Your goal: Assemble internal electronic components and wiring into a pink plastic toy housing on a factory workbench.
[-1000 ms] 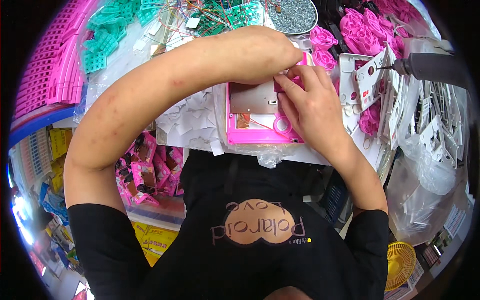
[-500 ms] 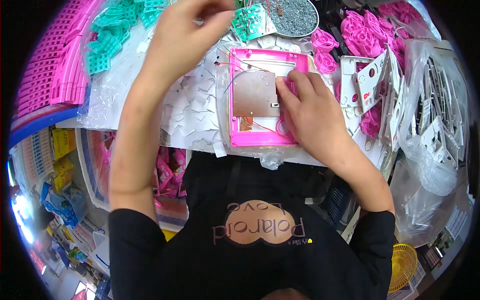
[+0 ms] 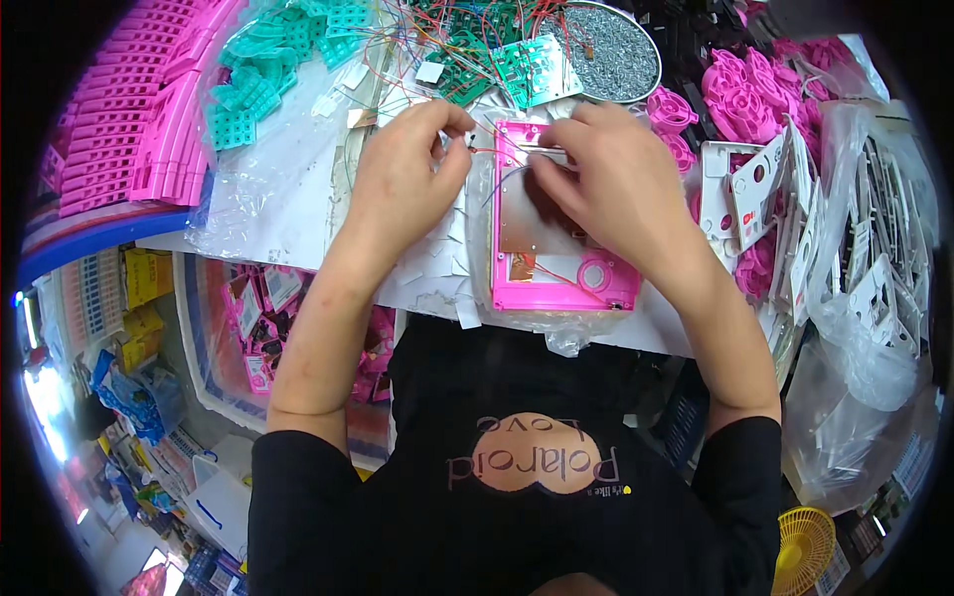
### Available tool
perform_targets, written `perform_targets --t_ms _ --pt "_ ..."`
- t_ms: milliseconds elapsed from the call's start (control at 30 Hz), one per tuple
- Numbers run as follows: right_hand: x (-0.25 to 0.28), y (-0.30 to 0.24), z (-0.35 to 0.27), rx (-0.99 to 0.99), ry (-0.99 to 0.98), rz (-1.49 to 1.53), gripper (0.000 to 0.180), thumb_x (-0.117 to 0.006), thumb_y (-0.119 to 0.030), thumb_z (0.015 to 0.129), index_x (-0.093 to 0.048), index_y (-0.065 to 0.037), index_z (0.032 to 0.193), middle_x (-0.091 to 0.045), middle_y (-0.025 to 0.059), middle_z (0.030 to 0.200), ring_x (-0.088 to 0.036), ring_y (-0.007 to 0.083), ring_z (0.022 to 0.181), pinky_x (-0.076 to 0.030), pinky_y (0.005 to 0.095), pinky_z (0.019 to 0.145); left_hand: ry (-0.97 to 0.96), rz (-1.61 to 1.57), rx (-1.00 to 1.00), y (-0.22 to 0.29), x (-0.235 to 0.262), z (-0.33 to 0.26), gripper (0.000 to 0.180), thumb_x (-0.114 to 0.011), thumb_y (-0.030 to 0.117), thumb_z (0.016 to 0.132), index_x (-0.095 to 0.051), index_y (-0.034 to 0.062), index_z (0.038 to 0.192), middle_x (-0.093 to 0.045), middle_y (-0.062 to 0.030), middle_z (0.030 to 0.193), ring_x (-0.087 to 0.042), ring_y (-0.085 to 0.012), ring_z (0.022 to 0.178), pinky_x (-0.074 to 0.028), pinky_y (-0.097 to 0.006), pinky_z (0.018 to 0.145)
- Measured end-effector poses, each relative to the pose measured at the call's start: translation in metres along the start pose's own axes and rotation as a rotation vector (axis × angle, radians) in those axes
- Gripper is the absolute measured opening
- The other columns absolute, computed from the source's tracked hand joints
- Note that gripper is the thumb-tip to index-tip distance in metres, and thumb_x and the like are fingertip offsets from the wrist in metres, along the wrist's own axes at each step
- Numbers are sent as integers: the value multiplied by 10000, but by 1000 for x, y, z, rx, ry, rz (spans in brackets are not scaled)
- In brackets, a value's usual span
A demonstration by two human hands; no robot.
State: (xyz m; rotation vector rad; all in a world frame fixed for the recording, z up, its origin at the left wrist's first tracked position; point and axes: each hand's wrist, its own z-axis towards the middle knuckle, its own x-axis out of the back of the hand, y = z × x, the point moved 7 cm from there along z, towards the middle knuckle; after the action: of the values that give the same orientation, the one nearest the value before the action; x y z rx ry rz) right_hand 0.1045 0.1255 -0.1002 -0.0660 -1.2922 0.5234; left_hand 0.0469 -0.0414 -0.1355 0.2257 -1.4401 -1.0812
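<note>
A pink plastic casing (image 3: 532, 296) lies in front of me on a plastic bag, with a grey metal plate (image 3: 522, 223) inside and thin wires at its upper part. My left hand (image 3: 407, 184) is beside the casing's upper left corner. Its thumb and forefinger pinch the small end of a thin wire (image 3: 484, 150) that runs toward the casing. Over the upper right of the casing is my right hand (image 3: 626, 179), fingers bent together close to the wires. What lies between those fingertips is hidden, and the hand covers part of the plate.
Green circuit boards (image 3: 537, 72) with tangled wires and an oval tray of screws (image 3: 611, 50) stand behind. Teal keypads (image 3: 263, 84) and stacked pink panels (image 3: 164, 129) are left. Pink parts (image 3: 750, 84) and white panels (image 3: 760, 184) crowd the right. Below left sits a bin (image 3: 194, 338).
My left hand has come down from the circuit boards to the casing and now pinches the wire end. My right hand has shifted up from the plate's side to over the casing's upper part.
</note>
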Motion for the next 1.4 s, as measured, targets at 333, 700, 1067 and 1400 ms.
perform_targets --t_ms 333,700,1067,1400 --pt "-2 0 -9 120 -1 250 112 -728 -123 772 -672 -48 834 -644 93 849 -630 312 848 -531 425 733 -91 -246 178 -9 -15 -19 220 -660 76 927 -714 -5 1124 -707 -11 953 -597 -60 810 -460 -226 684" --pt "5 25 -36 -308 123 561 223 -688 -168 905 -727 -14 1062 -709 127 796 -673 220 637 -522 341 594 -100 -540 107 30 -38 -2 170 -676 34 932 -717 -8 1092 -717 -35 985 -634 -58 872 -509 -205 737" --pt "-11 47 -2 -285 -35 564 259 -617 -158 908 -729 -1 1080 -736 182 823 -727 311 740 -564 408 718 428 -56 -70 25 6 -2 284 -781 213 839 -596 15 754 -587 -94 715 -550 -272 609 -457 -390 579" --pt "-25 37 23 -195 -83 635 251 -603 -151 907 -742 21 1025 -732 202 841 -726 330 753 -569 415 732 169 -63 -49 30 -21 5 165 -762 171 845 -703 18 862 -686 -116 803 -655 -286 697 -496 -386 628"
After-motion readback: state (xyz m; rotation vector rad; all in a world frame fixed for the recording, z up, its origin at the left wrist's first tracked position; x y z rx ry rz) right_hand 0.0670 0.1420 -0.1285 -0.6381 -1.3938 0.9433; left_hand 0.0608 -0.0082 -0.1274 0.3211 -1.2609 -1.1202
